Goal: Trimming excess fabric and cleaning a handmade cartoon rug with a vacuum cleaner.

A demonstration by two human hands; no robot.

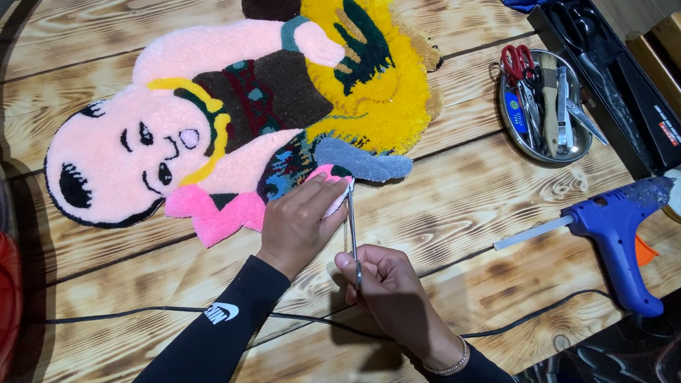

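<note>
My left hand (300, 224) presses flat, fingers apart, on the rug (238, 119); right hand (387, 285) clamped on scissors (352, 229) at its edge.

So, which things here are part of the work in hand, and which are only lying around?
In use:
- rug, tufted figure, edge pressed down
- left hand, on the rug edge
- right hand, holding the scissors
- scissors, thin metal, tip at the rug edge

Lying about:
- glue gun, blue
- tray of tools, with red scissors
- black cable
</note>
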